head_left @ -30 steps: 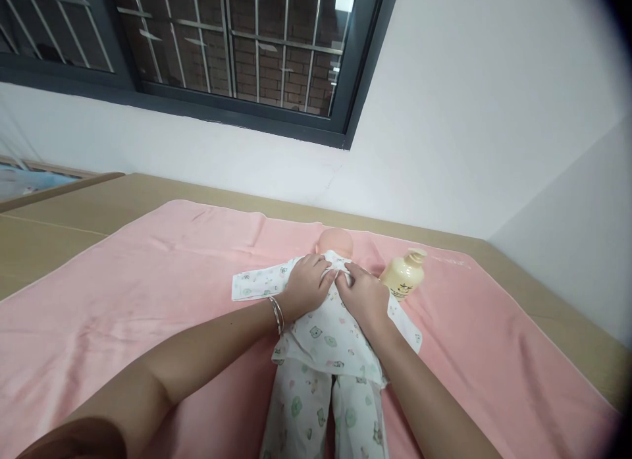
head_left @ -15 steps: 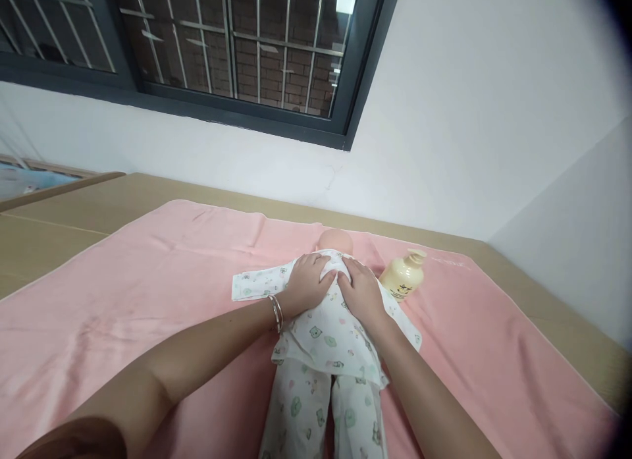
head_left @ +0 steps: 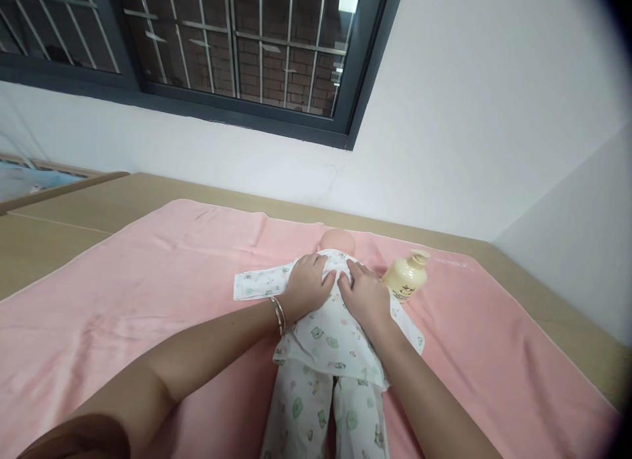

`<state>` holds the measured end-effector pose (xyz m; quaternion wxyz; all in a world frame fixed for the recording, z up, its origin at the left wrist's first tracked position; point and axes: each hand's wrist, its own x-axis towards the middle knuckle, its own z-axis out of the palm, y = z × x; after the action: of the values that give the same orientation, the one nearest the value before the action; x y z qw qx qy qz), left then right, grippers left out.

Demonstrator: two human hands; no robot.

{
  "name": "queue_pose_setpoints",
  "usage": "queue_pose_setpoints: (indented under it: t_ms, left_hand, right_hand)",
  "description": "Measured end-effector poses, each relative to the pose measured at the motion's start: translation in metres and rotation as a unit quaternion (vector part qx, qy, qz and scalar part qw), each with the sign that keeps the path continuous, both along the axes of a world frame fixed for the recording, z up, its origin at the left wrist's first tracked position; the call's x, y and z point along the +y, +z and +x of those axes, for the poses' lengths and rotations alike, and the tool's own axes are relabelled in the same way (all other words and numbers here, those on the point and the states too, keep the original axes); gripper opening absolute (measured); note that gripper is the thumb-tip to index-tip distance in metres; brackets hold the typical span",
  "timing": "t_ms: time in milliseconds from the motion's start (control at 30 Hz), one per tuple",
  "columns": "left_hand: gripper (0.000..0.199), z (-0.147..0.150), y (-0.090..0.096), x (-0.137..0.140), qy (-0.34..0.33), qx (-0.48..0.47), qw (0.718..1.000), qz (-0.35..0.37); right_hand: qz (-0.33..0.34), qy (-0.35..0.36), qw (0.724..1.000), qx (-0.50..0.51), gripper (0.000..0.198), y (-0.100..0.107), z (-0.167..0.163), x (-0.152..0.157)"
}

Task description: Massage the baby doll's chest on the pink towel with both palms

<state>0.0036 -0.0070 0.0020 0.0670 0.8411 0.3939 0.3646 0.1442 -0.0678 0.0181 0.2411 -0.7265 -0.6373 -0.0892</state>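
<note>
A baby doll (head_left: 338, 242) lies on a pink blanket, dressed in a white printed top (head_left: 332, 337) and matching trousers (head_left: 302, 406). Only the smooth crown of its head shows beyond the collar. My left hand (head_left: 310, 284), with bracelets at the wrist, rests on the left of the doll's upper torso, fingers stretched over the cloth. On the other side my right hand (head_left: 368, 294) lies on the torso too, its thumb near the left thumb. Neither hand grips anything. A cream pump bottle (head_left: 409, 274) leans just right of my right hand.
The pink blanket (head_left: 148, 274) covers most of a wooden surface (head_left: 64, 248) that meets a white wall (head_left: 444, 116). Above is a dark-framed window (head_left: 257, 103) with metal bars. Something light blue (head_left: 49, 180) lies past a raised wooden edge at far left.
The whole view has shifted very slightly. Both hands stay on the doll's torso, with hardly any visible change in their position.
</note>
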Motion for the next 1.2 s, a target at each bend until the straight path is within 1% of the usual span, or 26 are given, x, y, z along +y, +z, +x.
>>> queue_pose_setpoints:
  t_ms: [67, 133, 200, 300, 400, 467, 533, 600, 667, 700, 767, 833, 933, 967, 1033, 1133, 1200]
  left_hand:
    - [0.026, 0.0, 0.001, -0.001, 0.016, 0.004, 1.0, 0.002]
    - [0.025, 0.0, 0.002, 0.0, 0.011, 0.012, 1.0, -0.005]
    - [0.025, -0.001, 0.003, 0.003, -0.019, 0.024, 1.0, -0.006]
    - [0.027, -0.001, 0.004, 0.007, -0.072, 0.045, 0.996, 0.019]
    - [0.028, -0.002, 0.002, 0.009, -0.093, 0.052, 0.993, 0.057]
    - [0.027, -0.003, -0.001, 0.008, -0.089, 0.046, 0.991, 0.091]
    - [0.027, -0.003, -0.003, 0.005, -0.076, 0.038, 0.989, 0.119]
    - [0.027, -0.002, -0.005, 0.003, -0.059, 0.031, 0.989, 0.129]
    - [0.025, -0.002, -0.005, 0.002, -0.043, 0.024, 0.992, 0.119]
    - [0.023, -0.001, -0.004, 0.002, -0.037, 0.023, 0.993, 0.108]
    - [0.024, -0.001, -0.002, 0.004, -0.036, 0.029, 0.996, 0.08]
    - [0.031, -0.002, 0.0, 0.007, -0.055, 0.047, 0.995, 0.065]
    - [0.034, -0.003, 0.001, 0.011, -0.103, 0.07, 0.989, 0.082]
    - [0.033, -0.003, 0.001, 0.011, -0.114, 0.07, 0.987, 0.091]
    - [0.029, -0.002, -0.001, 0.01, -0.117, 0.058, 0.986, 0.104]
    - [0.027, -0.002, -0.004, 0.006, -0.088, 0.029, 0.989, 0.116]
    - [0.024, -0.001, -0.005, 0.003, -0.059, 0.021, 0.991, 0.118]
  right_hand:
    - [-0.007, -0.031, 0.999, -0.017, 0.039, 0.001, -0.002, -0.002]
    - [-0.005, -0.032, 0.999, -0.018, 0.039, 0.0, 0.0, -0.001]
    - [-0.001, -0.001, 1.0, -0.007, 0.04, -0.003, 0.004, 0.002]
    - [0.006, 0.062, 0.998, 0.009, 0.043, -0.007, 0.012, 0.009]
    - [0.028, 0.094, 0.995, -0.009, 0.043, -0.011, 0.015, 0.01]
    - [0.057, 0.087, 0.994, -0.023, 0.04, -0.014, 0.012, 0.008]
    - [0.088, 0.055, 0.994, -0.021, 0.034, -0.014, 0.008, 0.004]
    - [0.101, 0.016, 0.995, -0.01, 0.031, -0.014, 0.003, 0.0]
    - [0.084, -0.001, 0.996, 0.004, 0.031, -0.011, 0.002, 0.0]
    - [0.07, 0.004, 0.998, 0.01, 0.032, -0.01, 0.003, 0.001]
    - [0.043, 0.039, 0.998, 0.018, 0.038, -0.009, 0.008, 0.005]
    - [0.024, 0.087, 0.996, 0.019, 0.044, -0.009, 0.014, 0.009]
    - [0.019, 0.125, 0.992, 0.012, 0.046, -0.012, 0.018, 0.012]
    - [0.028, 0.124, 0.992, 0.009, 0.044, -0.013, 0.018, 0.011]
    - [0.061, 0.099, 0.993, 0.006, 0.038, -0.015, 0.014, 0.008]
    - [0.112, 0.038, 0.993, 0.007, 0.032, -0.017, 0.007, 0.003]
    - [0.115, 0.009, 0.993, 0.018, 0.03, -0.017, 0.004, 0.0]
